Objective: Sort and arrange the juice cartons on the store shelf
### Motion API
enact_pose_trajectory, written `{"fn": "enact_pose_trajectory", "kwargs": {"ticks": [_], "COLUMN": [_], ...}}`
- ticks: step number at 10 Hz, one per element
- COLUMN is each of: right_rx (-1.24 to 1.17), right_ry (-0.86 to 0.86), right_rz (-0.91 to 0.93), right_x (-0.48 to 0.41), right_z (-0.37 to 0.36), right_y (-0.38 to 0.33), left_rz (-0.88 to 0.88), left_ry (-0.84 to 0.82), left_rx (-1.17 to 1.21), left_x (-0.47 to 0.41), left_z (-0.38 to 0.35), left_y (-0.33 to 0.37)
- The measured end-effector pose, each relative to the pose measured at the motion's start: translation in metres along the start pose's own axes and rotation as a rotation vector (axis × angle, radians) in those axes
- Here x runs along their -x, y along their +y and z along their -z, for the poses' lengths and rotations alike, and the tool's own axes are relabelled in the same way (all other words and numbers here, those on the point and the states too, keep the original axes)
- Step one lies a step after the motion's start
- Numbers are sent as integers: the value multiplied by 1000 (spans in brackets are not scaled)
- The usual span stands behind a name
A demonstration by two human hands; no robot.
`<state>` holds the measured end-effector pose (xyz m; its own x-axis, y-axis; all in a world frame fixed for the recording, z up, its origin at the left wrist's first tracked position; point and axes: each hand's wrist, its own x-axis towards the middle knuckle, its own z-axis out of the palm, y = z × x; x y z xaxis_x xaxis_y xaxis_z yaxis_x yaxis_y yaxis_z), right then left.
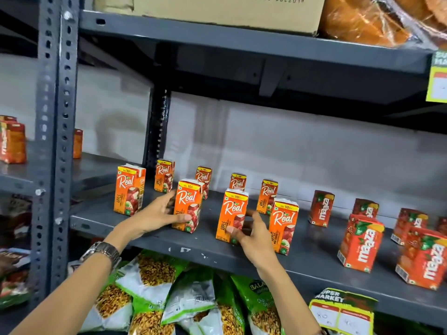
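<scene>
Cartons of two kinds stand upright on the grey metal shelf (169,240): orange Real apple cartons on its left half, red Maaza cartons (360,243) on its right half, loosely spaced in rough rows. Left hand (157,212), a metal watch (101,252) on its wrist, wraps the front-row Real carton (187,205), thumb across its front face near the base, fingers reaching round its left side; clamped on it as far as can be seen. Right hand (251,234) is at the next front-row Real carton (232,215), thumb touching its lower front, fingers spread and curled behind its right edge; whether it truly grips is unclear. Third front-row Real carton (283,226) stands just beside the right hand. Another Real carton (130,189) stands left of the left hand, apart from it. Four more Real cartons line the back. Cardboard box (217,10) sits on the shelf above. Green-and-white snack bags (169,293) are heaped on the level below. Price tag (341,310) hangs on the shelf's front lip at lower right.
</scene>
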<state>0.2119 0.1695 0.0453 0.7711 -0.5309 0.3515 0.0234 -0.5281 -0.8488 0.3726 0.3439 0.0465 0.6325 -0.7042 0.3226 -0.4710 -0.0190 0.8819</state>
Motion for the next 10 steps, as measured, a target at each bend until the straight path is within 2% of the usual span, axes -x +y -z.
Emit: {"fn": "enact_pose_trajectory", "kwargs": {"ticks": [5,8,9,10], "right_rx": [61,77,45,-58], "right_ry": [14,10,54,196], "right_rz": [36,54,100,198], "right_x": [7,6,13,35], "right_z": [-1,-2,-3,-3], "right_y": [-2,2,1,4], "left_rz": [-9,-26,-50,-219], "left_ry": [63,47,130,394], "left_rx": [7,-7,1,69], "left_x": [3,4,10,22], "left_z": [-2,-3,1,-8], "left_y": [-3,-3,4,9]}}
